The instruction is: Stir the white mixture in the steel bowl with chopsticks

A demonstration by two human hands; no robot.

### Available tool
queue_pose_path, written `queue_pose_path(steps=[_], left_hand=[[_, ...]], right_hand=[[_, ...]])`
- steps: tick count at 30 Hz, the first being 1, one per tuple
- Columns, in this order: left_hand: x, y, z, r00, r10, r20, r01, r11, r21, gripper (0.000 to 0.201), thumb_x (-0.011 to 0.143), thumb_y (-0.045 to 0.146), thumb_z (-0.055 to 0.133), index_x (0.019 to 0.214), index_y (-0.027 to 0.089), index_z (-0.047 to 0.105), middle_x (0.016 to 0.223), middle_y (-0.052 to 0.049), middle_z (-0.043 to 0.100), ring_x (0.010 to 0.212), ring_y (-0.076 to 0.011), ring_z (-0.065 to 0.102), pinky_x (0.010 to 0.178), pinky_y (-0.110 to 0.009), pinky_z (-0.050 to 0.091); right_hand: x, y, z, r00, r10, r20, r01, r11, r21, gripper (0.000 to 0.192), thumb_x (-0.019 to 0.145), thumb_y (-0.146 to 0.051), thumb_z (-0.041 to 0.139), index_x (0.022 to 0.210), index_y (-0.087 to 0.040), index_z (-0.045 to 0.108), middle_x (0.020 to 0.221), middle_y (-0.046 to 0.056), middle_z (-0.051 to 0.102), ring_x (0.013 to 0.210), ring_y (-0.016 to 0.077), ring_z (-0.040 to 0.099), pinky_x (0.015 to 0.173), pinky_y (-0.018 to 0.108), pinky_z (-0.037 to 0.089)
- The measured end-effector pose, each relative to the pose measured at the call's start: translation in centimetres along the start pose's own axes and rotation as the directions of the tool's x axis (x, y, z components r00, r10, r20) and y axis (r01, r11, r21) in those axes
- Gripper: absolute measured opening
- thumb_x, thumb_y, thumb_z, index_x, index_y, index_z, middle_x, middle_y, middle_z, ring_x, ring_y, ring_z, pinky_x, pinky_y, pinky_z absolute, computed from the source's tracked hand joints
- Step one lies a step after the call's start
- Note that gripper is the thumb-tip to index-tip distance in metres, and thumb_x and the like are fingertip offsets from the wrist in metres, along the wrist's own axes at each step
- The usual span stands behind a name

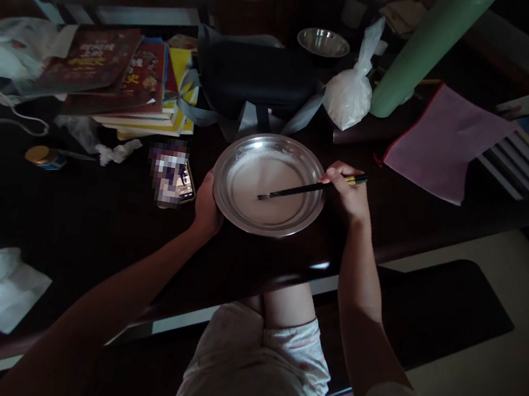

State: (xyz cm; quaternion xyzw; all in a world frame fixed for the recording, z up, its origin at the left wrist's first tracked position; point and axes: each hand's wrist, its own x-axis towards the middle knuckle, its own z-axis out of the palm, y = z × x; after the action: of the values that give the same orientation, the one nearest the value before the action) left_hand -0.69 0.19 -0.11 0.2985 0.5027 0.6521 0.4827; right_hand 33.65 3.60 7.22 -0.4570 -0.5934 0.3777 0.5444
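Steel plate (285, 226) sits on the dark table (102, 225), between the two hands, and holds a thin pale liquid. The left hand (206, 205) grips its near-left rim, fingers curled under the edge. The right hand (349, 192) pinches chopsticks (306, 190) at the far-right rim, and their tips rest in the liquid. Just left of the left hand lies a phone (174, 176); beyond the right hand a white bag (348, 97) stands. The plate is shallow and close to the table edge, so a strong stir or a tilt by the left hand could probably spill liquid toward the phone or onto the lap.
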Motion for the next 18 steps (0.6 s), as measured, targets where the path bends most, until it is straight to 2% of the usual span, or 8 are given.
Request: queue_pose_path(steps=[5, 10, 15, 18], left_hand=[[-0.11, 0.09, -0.09, 0.999, 0.041, 0.018, -0.042, 0.998, 0.053, 0.052, 0.116, 0.079, 0.075, 0.121, 0.030, 0.093, 0.137, -0.007, 0.096, 0.145, -0.0323, 0.085, 0.134, -0.044, 0.066], [-0.28, -0.06, 0.01, 0.997, 0.065, 0.028, -0.067, 0.995, 0.067, 0.058, 0.114, 0.085, 0.076, 0.123, 0.030, 0.092, 0.135, -0.009, 0.096, 0.144, -0.0342, 0.085, 0.135, -0.049, 0.066], [-0.30, -0.18, 0.31, 0.998, 0.058, 0.008, -0.058, 0.997, 0.043, 0.053, 0.115, 0.081, 0.078, 0.121, 0.031, 0.092, 0.141, -0.008, 0.097, 0.146, -0.0351, 0.085, 0.137, -0.049, 0.065], [-0.28, 0.02, 0.28, 0.998, 0.051, 0.036, -0.053, 0.998, 0.037, 0.056, 0.113, 0.084, 0.078, 0.124, 0.031, 0.092, 0.137, -0.007, 0.096, 0.143, -0.0334, 0.086, 0.135, -0.048, 0.066]], right_hand=[[0.01, -0.04, -0.18, 0.994, 0.003, -0.109, -0.003, 1.000, -0.005, 0.084, 0.083, -0.110, 0.093, 0.065, -0.032, 0.070, 0.068, -0.001, 0.072, 0.074, 0.0228, 0.077, 0.081, 0.043, 0.068], [0.01, 0.19, -0.13, 1.000, 0.000, 0.001, 0.000, 1.000, -0.009, 0.080, 0.082, -0.109, 0.095, 0.069, -0.032, 0.076, 0.071, -0.001, 0.074, 0.077, 0.0232, 0.079, 0.081, 0.043, 0.068], [-0.01, 0.39, -0.17, 0.994, -0.005, -0.110, 0.008, 1.000, 0.023, 0.079, 0.090, -0.102, 0.093, 0.068, -0.031, 0.068, 0.071, -0.001, 0.070, 0.075, 0.0214, 0.076, 0.082, 0.042, 0.067], [-0.02, 0.36, -0.09, 0.999, 0.009, -0.032, -0.009, 1.000, 0.009, 0.076, 0.090, -0.100, 0.094, 0.069, -0.031, 0.071, 0.072, -0.001, 0.072, 0.076, 0.0218, 0.076, 0.083, 0.042, 0.067]])
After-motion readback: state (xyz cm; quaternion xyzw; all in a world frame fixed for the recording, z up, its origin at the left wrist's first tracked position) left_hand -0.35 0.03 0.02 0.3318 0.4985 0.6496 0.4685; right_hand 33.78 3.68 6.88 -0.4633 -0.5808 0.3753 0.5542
